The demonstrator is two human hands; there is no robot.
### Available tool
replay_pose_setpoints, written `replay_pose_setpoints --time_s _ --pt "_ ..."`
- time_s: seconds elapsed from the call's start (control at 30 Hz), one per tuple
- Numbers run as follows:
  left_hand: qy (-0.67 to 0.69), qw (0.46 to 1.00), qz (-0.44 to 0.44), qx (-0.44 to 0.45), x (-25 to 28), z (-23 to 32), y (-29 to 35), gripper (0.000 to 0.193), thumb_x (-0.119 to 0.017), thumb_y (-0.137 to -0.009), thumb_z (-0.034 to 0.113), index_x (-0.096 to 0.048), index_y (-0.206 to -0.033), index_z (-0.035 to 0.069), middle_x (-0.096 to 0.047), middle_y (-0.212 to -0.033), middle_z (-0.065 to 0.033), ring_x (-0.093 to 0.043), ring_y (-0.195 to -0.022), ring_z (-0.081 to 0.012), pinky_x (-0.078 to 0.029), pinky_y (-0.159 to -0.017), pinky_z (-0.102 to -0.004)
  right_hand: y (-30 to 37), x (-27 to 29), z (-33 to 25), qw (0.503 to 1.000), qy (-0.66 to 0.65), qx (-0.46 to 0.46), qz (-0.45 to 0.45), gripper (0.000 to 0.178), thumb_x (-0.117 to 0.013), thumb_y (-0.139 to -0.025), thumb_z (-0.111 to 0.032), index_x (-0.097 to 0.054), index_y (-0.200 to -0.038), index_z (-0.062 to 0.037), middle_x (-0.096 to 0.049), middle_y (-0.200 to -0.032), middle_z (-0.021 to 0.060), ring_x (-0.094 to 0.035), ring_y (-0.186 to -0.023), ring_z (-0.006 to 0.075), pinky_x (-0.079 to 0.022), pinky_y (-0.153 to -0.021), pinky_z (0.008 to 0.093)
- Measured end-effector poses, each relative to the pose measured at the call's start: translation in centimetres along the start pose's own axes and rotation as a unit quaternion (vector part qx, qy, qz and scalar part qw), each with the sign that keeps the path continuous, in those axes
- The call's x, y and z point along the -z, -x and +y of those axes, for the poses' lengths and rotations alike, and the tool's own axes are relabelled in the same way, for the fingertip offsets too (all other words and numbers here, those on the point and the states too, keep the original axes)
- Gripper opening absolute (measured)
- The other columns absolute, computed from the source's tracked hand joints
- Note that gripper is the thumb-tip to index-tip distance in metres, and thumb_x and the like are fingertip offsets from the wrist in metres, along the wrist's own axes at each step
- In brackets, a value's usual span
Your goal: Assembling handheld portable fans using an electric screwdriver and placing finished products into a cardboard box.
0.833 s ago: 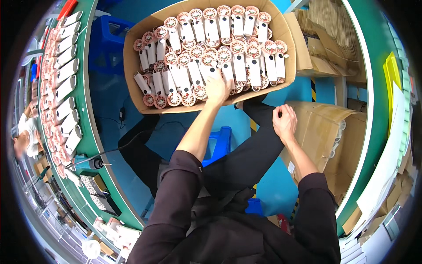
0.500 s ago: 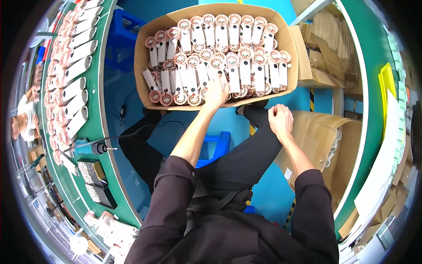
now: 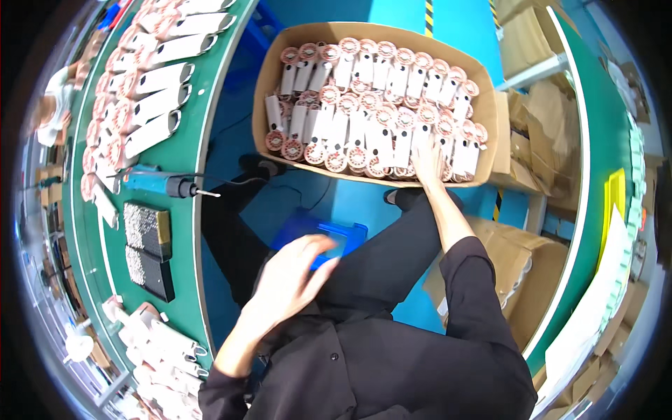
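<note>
A cardboard box [image 3: 488, 98] ahead of me is packed with rows of small handheld fans [image 3: 402, 148], with white handles and round pink-and-white heads. My right hand [image 3: 428, 159] reaches over the box's near side and touches the fans at the right of the front row. Its fingers are washed out among the white handles, so a grip cannot be made out. Above my left thigh, clear of the box, my left hand [image 3: 290, 276] is slightly blurred. Its thumb and fingers are apart with nothing between them.
On the green bench [image 3: 189, 157] at left lie rows of fan parts [image 3: 157, 84], a teal electric screwdriver [image 3: 161, 183] with its cable, and black trays [image 3: 148, 241] of small pieces. A blue stool [image 3: 343, 241] stands below. At right are cardboard cartons [image 3: 542, 273] and another green bench.
My left hand has left the box and come back toward my body. My right hand has gone from my knee into the box's right part. The view has shifted.
</note>
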State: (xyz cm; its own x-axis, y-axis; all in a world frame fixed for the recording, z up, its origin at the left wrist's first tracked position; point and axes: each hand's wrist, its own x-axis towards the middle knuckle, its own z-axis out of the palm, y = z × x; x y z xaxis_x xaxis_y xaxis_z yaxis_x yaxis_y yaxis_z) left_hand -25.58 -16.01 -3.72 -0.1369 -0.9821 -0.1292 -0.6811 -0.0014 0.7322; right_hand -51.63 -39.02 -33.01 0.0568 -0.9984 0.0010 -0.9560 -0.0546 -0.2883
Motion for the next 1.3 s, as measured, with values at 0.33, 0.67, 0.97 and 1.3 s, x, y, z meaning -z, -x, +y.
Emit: replay_pose_setpoints --time_s 0.33,0.67,0.97,1.3 --pt "-0.085 0.955 0.186 0.217 9.9 3.5 8.8 0.018 -0.059 -0.085 -0.002 -0.061 -0.103 0.000 -0.064 -0.096 -0.0149 -0.063 -0.090 -0.0264 -0.049 -0.081 -0.0331 -0.1 -0.5 -2.3 0.992 0.005 -0.061 -0.112 0.068 -0.066 -0.079 -0.026 -0.035 -0.130 0.0066 -0.054 -0.113 0.0299 -0.058 -0.103 0.0400 -0.043 -0.090 0.0475" --pt "-0.030 0.943 0.191 -0.269 7.4 7.6 1.1 0.011 -0.063 -0.066 0.015 -0.068 -0.076 0.012 -0.061 -0.067 -0.0056 -0.060 -0.058 -0.0179 -0.053 -0.057 -0.0321 0.3 0.1 0.6 0.986 0.020 -0.116 -0.121 0.065 -0.061 -0.081 -0.041 -0.044 -0.121 0.0075 -0.055 -0.115 0.0294 -0.055 -0.107 0.0418 -0.042 -0.090 0.0510" --pt "-0.023 0.944 0.137 -0.298 10.2 10.3 1.8 0.010 -0.058 -0.069 0.012 -0.056 -0.072 0.003 -0.057 -0.065 -0.0080 -0.059 -0.058 -0.0216 -0.057 -0.056 -0.0322 0.5 -0.3 -3.5 0.986 -0.112 0.103 0.074 0.035 -0.059 -0.083 -0.018 -0.055 -0.111 0.0023 -0.054 -0.106 0.0247 -0.055 -0.099 0.0399 -0.044 -0.088 0.0456" --pt "-0.125 0.935 0.248 -0.220 13.6 13.0 4.1 0.007 -0.058 -0.071 0.009 -0.057 -0.070 0.002 -0.056 -0.067 -0.0081 -0.058 -0.058 -0.0215 -0.058 -0.057 -0.0321 0.1 -0.6 -4.2 0.973 -0.209 0.095 0.031 0.026 -0.058 -0.084 -0.012 -0.054 -0.104 0.0035 -0.052 -0.103 0.0222 -0.052 -0.097 0.0369 -0.042 -0.087 0.0426"
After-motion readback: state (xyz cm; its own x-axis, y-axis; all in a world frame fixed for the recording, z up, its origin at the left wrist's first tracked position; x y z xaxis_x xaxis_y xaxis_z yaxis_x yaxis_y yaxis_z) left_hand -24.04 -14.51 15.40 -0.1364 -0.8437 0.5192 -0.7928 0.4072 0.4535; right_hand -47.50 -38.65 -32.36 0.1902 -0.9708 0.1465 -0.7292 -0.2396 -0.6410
